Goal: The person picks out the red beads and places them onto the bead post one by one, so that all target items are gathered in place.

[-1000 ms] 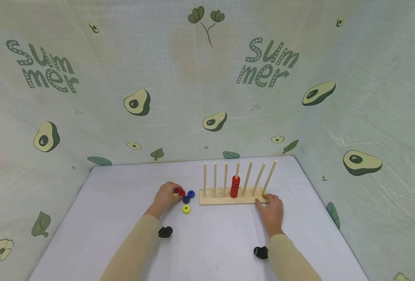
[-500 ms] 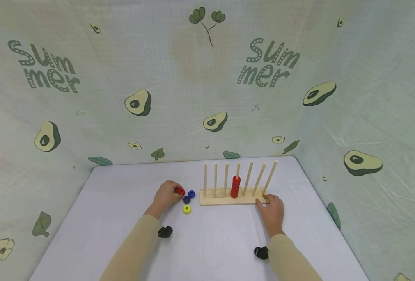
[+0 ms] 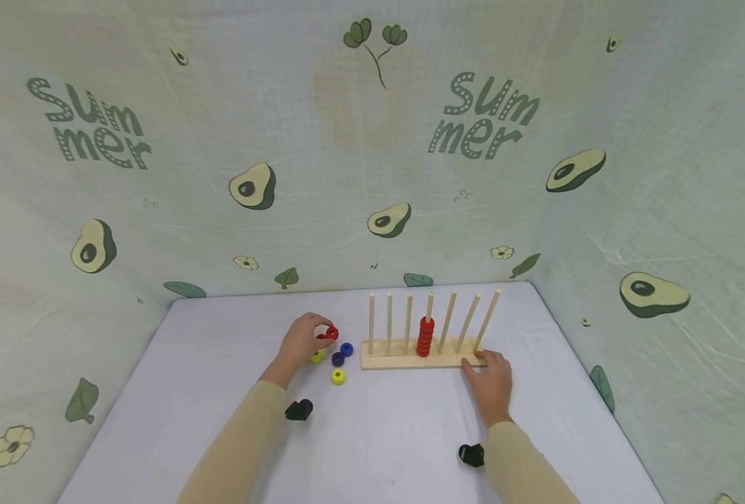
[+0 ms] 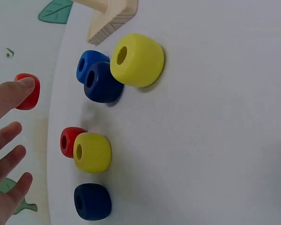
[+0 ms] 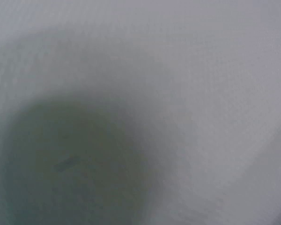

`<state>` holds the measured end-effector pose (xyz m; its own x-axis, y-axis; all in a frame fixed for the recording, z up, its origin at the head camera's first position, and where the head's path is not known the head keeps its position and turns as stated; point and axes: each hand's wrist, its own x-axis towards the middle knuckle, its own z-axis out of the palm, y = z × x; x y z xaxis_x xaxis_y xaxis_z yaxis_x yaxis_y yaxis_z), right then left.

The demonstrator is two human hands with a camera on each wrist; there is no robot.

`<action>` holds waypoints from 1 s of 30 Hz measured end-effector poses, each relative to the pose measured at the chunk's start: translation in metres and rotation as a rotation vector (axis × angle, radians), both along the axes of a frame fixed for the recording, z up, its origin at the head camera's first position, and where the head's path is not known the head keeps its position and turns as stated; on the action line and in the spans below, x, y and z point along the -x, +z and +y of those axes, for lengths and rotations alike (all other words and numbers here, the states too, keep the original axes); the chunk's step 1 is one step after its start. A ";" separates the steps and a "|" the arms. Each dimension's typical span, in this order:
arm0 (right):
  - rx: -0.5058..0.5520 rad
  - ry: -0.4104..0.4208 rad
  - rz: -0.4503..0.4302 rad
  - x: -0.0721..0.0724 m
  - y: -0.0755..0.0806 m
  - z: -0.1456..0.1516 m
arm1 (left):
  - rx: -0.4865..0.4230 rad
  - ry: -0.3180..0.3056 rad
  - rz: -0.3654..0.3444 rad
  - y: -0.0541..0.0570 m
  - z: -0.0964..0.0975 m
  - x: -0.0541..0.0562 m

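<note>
My left hand point(image 3: 301, 339) pinches a red bead point(image 3: 332, 333) between thumb and index finger, raised off the table; its other fingers are spread in the left wrist view. Below it lie a yellow bead point(image 4: 138, 61), a blue bead point(image 4: 86, 63), a dark blue bead point(image 4: 103, 84), a second red bead point(image 4: 70, 139), another yellow bead point(image 4: 94, 153) and a further blue bead point(image 4: 93, 202). With thumb in front and fingers behind, my right hand point(image 3: 491, 385) holds the right end of a wooden peg stand point(image 3: 388, 362). Several red beads point(image 3: 426, 337) are stacked on its middle peg.
The white table point(image 3: 398, 434) ends at a patterned cloth point(image 3: 322, 231) hung behind and at the sides. Black wrist devices point(image 3: 299, 410) sit by both sleeves. The right wrist view shows only a blurred pale surface and a dark round shape.
My left hand has risen slightly from the bead group with the red bead, uncovering more of a yellow bead. The right hand stays at the stand's end. The head view has shifted slightly.
</note>
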<state>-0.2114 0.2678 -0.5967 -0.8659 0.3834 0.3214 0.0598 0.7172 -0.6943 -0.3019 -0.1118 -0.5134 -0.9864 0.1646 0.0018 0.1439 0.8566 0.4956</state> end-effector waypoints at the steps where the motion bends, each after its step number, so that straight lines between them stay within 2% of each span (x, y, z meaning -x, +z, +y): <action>1: -0.002 -0.001 -0.001 0.000 0.000 0.000 | -0.002 -0.003 0.005 0.001 0.001 0.000; 10: -0.011 -0.005 0.004 -0.001 0.000 0.000 | -0.059 -0.001 0.022 0.018 0.006 0.001; 21: -0.003 -0.002 -0.001 -0.001 0.001 0.000 | -0.061 -0.003 0.119 0.045 0.014 -0.002; 30: -0.002 -0.015 -0.004 -0.001 0.002 -0.002 | -0.080 -0.044 0.209 0.063 0.023 -0.004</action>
